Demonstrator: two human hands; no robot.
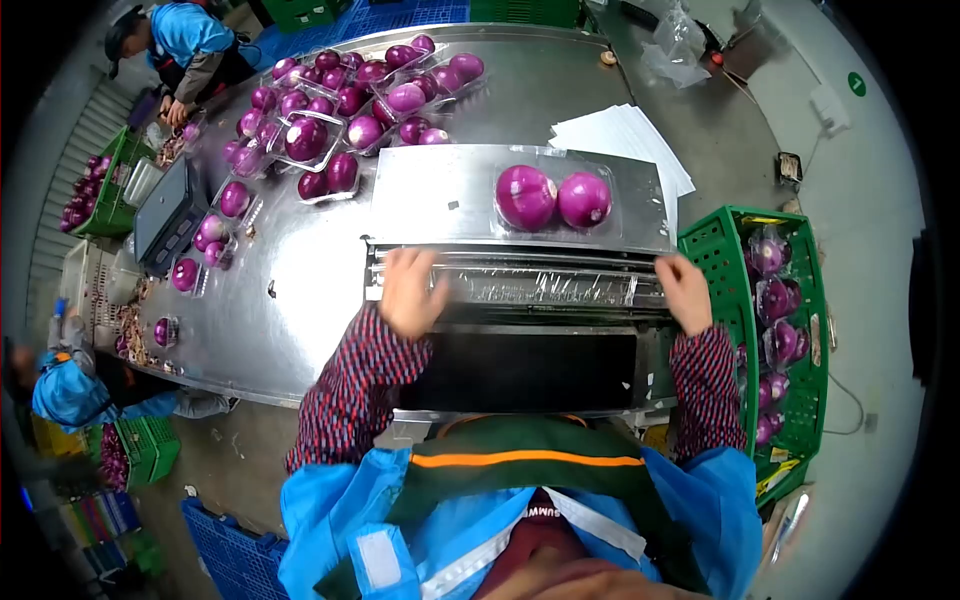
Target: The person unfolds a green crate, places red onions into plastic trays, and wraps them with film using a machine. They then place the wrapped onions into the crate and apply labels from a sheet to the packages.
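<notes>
Before me is a film wrapping machine with metal rollers and a strip of clear plastic film stretched across it. My left hand is at the film's left end, fingers extended over the rollers and thumb apart, slightly blurred. At the right end, my right hand has its fingers curled together; whatever they pinch is hidden. On the metal plate beyond the rollers sits a clear plastic tray holding two purple onions. A dark flat panel lies nearer my body.
Many trayed onions cover the far left of the metal table, near a scale. White sheets lie behind the machine. A green crate with wrapped onions stands right. Two co-workers are at the left.
</notes>
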